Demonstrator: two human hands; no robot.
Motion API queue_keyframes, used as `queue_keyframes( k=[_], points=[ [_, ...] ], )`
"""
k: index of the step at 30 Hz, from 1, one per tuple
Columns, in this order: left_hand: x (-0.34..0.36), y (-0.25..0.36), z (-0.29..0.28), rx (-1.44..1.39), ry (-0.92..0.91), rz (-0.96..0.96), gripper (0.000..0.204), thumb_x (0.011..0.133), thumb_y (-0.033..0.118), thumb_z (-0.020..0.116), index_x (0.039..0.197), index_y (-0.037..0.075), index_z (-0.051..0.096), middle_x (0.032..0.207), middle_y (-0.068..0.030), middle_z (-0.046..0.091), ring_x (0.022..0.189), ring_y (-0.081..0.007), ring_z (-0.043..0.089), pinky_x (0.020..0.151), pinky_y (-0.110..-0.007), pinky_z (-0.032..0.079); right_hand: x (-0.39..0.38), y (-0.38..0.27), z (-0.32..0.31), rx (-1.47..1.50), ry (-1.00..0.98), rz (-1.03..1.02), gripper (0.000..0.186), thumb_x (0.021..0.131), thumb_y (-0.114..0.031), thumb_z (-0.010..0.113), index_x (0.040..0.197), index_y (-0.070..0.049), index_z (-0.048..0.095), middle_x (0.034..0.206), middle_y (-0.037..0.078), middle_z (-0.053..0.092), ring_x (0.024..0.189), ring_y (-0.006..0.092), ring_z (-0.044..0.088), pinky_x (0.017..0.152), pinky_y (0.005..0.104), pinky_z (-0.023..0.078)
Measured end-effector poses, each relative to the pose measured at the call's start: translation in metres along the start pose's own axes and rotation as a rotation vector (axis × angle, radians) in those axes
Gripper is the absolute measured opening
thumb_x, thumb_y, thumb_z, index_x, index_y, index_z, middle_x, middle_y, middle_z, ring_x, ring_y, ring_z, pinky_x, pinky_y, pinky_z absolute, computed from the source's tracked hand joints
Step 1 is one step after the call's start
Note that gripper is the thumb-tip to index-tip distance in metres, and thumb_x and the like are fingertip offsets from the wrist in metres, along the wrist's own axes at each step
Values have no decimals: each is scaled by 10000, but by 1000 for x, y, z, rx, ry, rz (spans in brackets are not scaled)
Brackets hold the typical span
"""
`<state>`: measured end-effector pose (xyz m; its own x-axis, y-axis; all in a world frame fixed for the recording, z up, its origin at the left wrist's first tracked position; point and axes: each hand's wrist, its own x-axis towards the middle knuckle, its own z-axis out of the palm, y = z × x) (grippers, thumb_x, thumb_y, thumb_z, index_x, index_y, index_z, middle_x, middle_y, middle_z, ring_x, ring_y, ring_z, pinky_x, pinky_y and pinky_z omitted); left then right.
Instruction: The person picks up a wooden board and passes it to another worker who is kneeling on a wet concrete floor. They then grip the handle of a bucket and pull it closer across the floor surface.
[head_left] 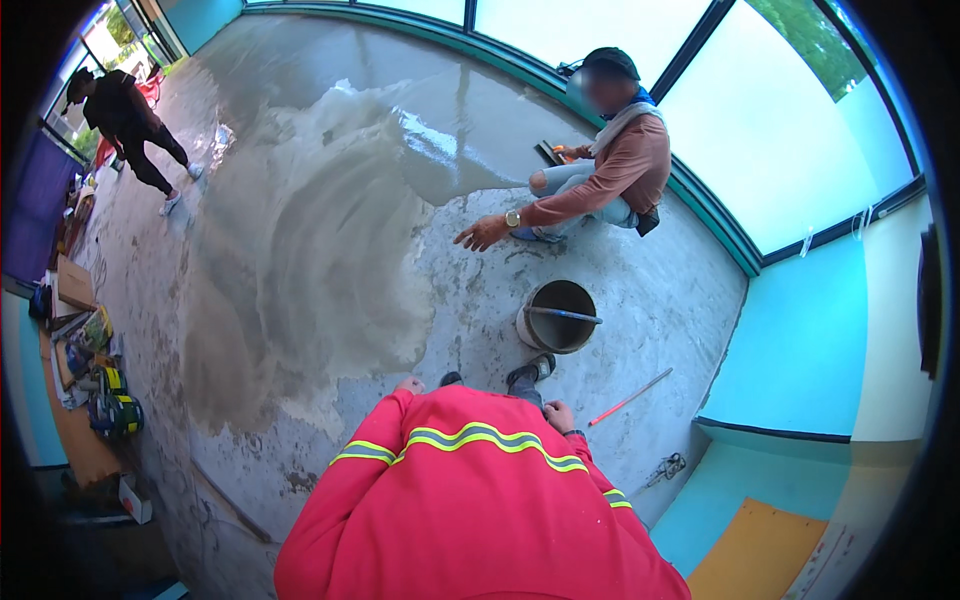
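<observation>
My red sleeves with reflective stripes fill the lower middle. My left hand (410,386) shows small beside my left leg, its fingers too indistinct to read. My right hand (558,414) rests at my right leg with curled fingers; whatever it may hold is hidden. Just beyond my shoes stands a bucket (560,340) with a stick (565,314) across it. A red pole (630,396) lies to the right. Wet grey coating (290,290) spreads over the floor ahead and to the left.
A crouching co-worker (630,160) in a cap reaches out, holding a trowel (550,152) in one hand. Another person (130,130) in black walks at upper left. Boxes and bags (80,340) line the left wall. Windows (760,150) and turquoise walls (790,340) border the right.
</observation>
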<state>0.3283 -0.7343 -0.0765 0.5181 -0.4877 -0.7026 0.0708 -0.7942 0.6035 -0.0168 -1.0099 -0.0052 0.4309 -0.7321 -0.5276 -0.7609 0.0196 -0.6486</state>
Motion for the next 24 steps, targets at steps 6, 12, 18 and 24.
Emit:
queue_keyframes(
  k=[6,12,18,24],
  points=[
    [-10,-24,9,-78,22,40,432,807,430,642,1060,80,668,1007,-182,680,970,-322,648,834,-426,505,-8,-41,-18,-78,-161,-23,352,827,-264,600,1006,30,675,917,183,696,857,244,658,798,352,510],
    [-36,22,14,54,232,-2,318,700,249,715,966,78,682,904,-148,697,862,-302,674,758,-408,539,36,5,-47,-67,-132,-139,260,851,-167,584,1017,12,671,930,151,689,838,227,643,760,350,516],
    [-116,5,37,-535,498,-232,159,746,177,688,839,49,705,744,-111,706,630,-249,688,673,-366,564,64,-115,-57,-135,-485,-89,212,869,-166,583,1024,-24,605,788,46,614,675,113,590,503,245,459],
    [-219,-6,112,-659,769,-455,246,770,327,704,783,82,728,751,-120,708,645,-233,688,677,-363,553,133,-140,-38,-229,-765,-174,204,888,-147,573,1030,-14,634,755,26,611,585,107,562,469,259,445]
  ],
)
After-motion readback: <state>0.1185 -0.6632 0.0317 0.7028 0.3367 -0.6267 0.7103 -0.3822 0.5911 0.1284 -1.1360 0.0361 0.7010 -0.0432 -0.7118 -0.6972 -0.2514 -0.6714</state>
